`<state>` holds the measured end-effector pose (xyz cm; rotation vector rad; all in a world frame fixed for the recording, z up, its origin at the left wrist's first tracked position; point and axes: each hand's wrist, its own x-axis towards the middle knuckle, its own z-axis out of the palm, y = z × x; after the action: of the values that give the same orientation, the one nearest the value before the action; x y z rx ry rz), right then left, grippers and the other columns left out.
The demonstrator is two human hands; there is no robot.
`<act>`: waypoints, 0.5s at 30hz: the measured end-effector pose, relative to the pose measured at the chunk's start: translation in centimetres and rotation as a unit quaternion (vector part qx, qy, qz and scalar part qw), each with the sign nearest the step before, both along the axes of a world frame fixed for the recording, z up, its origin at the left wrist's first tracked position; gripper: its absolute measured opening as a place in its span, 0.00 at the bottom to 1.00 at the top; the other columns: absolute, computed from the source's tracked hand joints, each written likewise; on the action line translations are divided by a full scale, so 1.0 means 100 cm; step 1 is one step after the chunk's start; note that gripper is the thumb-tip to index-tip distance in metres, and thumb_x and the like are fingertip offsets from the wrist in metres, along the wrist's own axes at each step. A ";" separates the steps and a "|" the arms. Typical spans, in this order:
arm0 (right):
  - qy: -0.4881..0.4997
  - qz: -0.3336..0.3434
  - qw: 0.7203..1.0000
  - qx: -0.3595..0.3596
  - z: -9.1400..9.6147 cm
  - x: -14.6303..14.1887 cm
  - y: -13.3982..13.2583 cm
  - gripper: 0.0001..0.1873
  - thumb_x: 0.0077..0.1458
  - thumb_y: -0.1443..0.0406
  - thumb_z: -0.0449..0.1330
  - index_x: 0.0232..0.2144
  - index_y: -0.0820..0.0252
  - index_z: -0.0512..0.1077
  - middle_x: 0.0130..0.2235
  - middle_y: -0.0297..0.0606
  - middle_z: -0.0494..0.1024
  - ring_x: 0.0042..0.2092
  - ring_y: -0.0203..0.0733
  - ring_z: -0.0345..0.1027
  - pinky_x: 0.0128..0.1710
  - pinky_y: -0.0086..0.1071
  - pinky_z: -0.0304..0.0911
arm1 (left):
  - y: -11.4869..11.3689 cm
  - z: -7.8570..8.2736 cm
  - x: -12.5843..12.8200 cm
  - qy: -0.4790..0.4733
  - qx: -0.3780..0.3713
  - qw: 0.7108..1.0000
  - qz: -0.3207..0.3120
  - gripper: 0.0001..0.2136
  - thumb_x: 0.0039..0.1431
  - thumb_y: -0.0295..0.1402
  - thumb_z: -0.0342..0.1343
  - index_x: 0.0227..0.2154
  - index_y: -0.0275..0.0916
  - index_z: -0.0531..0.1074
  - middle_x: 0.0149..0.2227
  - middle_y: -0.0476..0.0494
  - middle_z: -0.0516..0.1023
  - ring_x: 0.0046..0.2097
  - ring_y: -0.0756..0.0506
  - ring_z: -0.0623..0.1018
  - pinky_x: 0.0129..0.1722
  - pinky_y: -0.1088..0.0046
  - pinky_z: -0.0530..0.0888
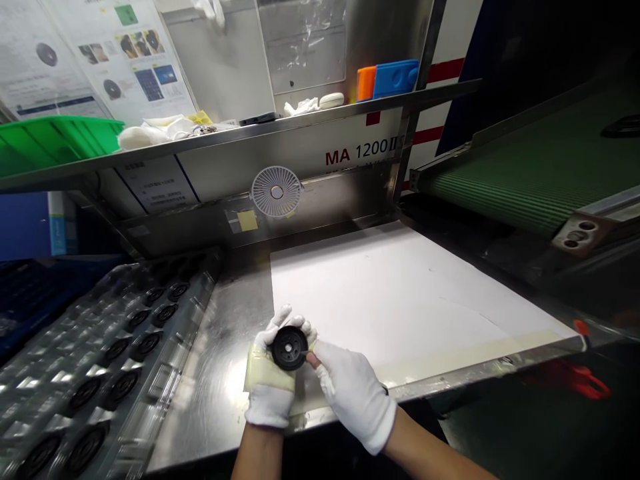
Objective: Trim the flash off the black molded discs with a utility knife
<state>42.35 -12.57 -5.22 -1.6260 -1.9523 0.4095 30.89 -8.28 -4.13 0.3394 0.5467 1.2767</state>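
My left hand (271,377), in a white glove with a yellowish palm patch, holds a round black plastic wheel-like part (289,347) with its face turned up. The fingers curl around its far side. Closed in a pinch, my right hand (353,387) is at the part's right rim; its glove is white, with a bare thumb tip showing. A thin, small thing seems to stick out from this pinch over the rim, too small to name. Both hands are above the near left corner of a white sheet (390,293) on the metal table.
At left, a clear plastic tray (165,373) holds several black round parts (125,383). A small white fan (276,191) is mounted behind the table. Above it, a shelf (240,131) bears a green bin (60,139). A green conveyor belt (525,173) runs at right.
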 end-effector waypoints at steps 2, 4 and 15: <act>-0.003 -0.019 1.000 -0.005 -0.001 0.003 0.002 0.11 0.61 0.64 0.46 0.31 0.56 0.66 0.28 0.32 0.73 0.29 0.37 0.66 0.27 0.29 0.48 | 0.003 -0.003 0.002 0.002 0.022 1.000 0.014 0.10 0.49 0.28 0.52 0.36 0.34 0.72 0.27 0.43 0.72 0.31 0.47 0.73 0.33 0.70 0.72; -0.014 -0.035 0.999 -0.004 -0.003 0.003 0.003 0.11 0.61 0.65 0.46 0.29 0.56 0.65 0.27 0.31 0.72 0.28 0.37 0.65 0.26 0.29 0.47 | 0.009 -0.007 0.005 -0.001 0.014 1.000 0.014 0.06 0.49 0.27 0.54 0.32 0.36 0.72 0.25 0.47 0.71 0.29 0.49 0.72 0.31 0.73 0.71; -0.002 -0.004 1.000 0.011 -0.003 -0.005 -0.003 0.12 0.62 0.63 0.45 0.29 0.56 0.65 0.26 0.30 0.72 0.27 0.35 0.64 0.26 0.29 0.48 | 0.011 -0.003 0.008 -0.021 -0.025 0.999 0.040 0.11 0.48 0.28 0.55 0.37 0.38 0.71 0.31 0.45 0.72 0.36 0.46 0.73 0.39 0.66 0.71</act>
<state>41.89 -12.84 -5.51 -1.6221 -1.9459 0.3809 31.72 -7.20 -4.38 0.2507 0.5607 1.3428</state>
